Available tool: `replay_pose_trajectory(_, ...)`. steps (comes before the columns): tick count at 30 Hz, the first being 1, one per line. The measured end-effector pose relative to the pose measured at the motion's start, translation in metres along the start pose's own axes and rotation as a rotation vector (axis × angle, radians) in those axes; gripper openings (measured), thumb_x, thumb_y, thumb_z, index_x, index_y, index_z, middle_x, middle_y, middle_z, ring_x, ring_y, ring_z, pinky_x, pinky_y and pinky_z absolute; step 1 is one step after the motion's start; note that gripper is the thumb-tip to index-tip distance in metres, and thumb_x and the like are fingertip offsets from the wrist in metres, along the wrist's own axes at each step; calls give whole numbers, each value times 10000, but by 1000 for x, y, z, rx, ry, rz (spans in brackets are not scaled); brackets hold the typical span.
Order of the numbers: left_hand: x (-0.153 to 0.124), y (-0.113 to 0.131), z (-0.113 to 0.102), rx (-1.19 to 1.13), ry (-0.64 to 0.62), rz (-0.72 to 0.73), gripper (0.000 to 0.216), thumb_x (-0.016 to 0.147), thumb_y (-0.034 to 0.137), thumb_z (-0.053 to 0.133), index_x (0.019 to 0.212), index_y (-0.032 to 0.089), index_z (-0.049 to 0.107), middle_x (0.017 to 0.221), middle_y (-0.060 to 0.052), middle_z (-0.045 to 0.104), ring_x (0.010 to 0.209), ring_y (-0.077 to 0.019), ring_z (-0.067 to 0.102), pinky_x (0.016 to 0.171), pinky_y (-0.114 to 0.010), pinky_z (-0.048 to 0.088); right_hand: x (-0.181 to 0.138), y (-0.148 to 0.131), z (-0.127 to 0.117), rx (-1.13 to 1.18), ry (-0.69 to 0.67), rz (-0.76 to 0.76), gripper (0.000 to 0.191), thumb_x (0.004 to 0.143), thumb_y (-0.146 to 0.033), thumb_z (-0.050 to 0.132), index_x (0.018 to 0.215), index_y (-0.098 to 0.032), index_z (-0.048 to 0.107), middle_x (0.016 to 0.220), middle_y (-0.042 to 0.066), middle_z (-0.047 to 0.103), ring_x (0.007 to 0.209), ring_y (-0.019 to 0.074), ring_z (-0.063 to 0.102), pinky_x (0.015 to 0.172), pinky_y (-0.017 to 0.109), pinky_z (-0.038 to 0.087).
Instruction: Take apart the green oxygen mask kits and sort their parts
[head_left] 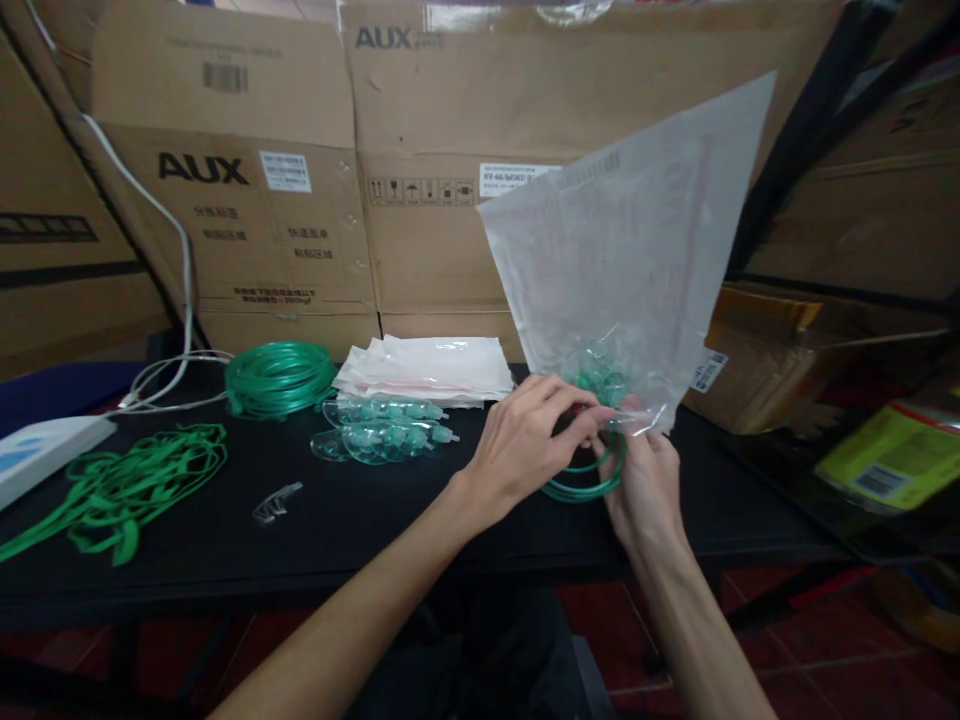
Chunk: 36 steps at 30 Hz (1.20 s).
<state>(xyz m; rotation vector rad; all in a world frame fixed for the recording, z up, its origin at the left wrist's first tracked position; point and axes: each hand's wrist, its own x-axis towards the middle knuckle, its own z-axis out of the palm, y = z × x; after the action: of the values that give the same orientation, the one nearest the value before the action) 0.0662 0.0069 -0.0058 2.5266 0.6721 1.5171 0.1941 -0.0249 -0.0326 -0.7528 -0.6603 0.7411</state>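
Observation:
A white paper-and-film pouch stands tilted upward, its mouth toward me. Its clear film and the green tubing meet at my hands; part of the tubing shows through the film, and a coil hangs below the mouth. My left hand is closed, thumb and fingers pinching the pouch's film edge. My right hand is closed around the tubing at the mouth, with its fingertips partly hidden behind film. Left of my hands lie several clear green-tinted masks and a stack of white pouches.
On the black table are a coil of green tubing, a heap of green straps, small clear strips and a white device. Cardboard boxes line the back. A yellow package is at right.

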Motion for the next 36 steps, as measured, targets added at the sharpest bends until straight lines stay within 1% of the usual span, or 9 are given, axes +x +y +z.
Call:
replay_pose_trajectory(3, 5, 2, 4, -58, 339, -368, 270, 962, 457, 693, 945, 204, 601, 942, -32, 657, 890, -192, 633, 855, -357, 519, -4, -7, 0, 38, -18, 36, 402, 627, -404, 956, 787, -170, 671, 708, -31, 661, 601, 109, 593, 630, 265, 590)
replay_pose_trajectory(5, 12, -1, 5, -181, 512, -556, 543, 797, 498, 855, 1126, 195, 546, 1147, -94, 633, 1025, -232, 631, 915, -395, 511, -6, -11, -2, 48, -31, 68, 399, 621, -389, 965, 779, -163, 677, 697, -26, 664, 599, 113, 601, 613, 261, 597)
replay_pose_trajectory(6, 17, -4, 5, -318, 521, -604, 717, 723, 486, 913, 1237, 197, 505, 1281, -129, 598, 1125, -254, 617, 969, -410, 499, -6, -12, -2, 50, -41, 87, 396, 622, -388, 967, 770, -159, 679, 690, -23, 664, 601, 117, 607, 600, 257, 600)
replay_pose_trajectory(9, 26, -13, 4, -835, 253, -616, 776, 705, 459, 928, 1326, 193, 547, 1413, -151, 595, 1241, -284, 610, 1048, -420, 484, -7, -17, -5, 53, -68, 150, 385, 625, -370, 972, 790, -157, 698, 710, -17, 688, 589, 116, 611, 544, 234, 597)
replay_pose_trajectory(12, 27, -18, 5, -1039, 20, -637, 541, 788, 514, 840, 1129, 112, 718, 1202, -168, 741, 1101, -302, 698, 992, -439, 529, -6, -20, -7, 51, -73, 216, 394, 664, -335, 957, 950, -179, 737, 791, -13, 745, 583, 112, 639, 535, 217, 611)
replay_pose_trajectory(20, 10, -22, 1, -999, -26, -786, 492, 826, 504, 824, 1149, 137, 778, 1208, -134, 777, 1101, -297, 717, 1032, -428, 525, -6, -14, -19, 43, -4, 282, 354, 621, -214, 954, 910, -160, 757, 861, 29, 816, 682, 149, 748, 700, 237, 674)
replay_pose_trajectory(28, 1, -24, 0, -946, -84, -871, 586, 810, 571, 815, 1192, 129, 774, 1179, -167, 784, 1115, -368, 716, 1030, -526, 532, -6, -10, -23, 2, 4, 236, 396, 639, -382, 968, 861, -114, 779, 769, 60, 798, 701, 173, 765, 764, 269, 683)
replay_pose_trajectory(32, -1, -26, 7, -980, -76, -801, 541, 833, 519, 815, 1261, 196, 747, 1326, -116, 734, 1256, -319, 664, 1135, -452, 475, -7, -9, -23, -34, -25, 246, 421, 624, -386, 979, 874, -108, 784, 786, 54, 790, 652, 166, 755, 721, 266, 692)
replay_pose_trajectory(36, -4, -28, 10, -967, -112, -822, 530, 803, 537, 830, 1196, 186, 775, 1295, -141, 744, 1212, -351, 686, 1130, -512, 481, -4, -6, -23, -67, -39, 274, 418, 574, -332, 1001, 851, -117, 774, 775, 52, 788, 593, 172, 749, 658, 272, 697)
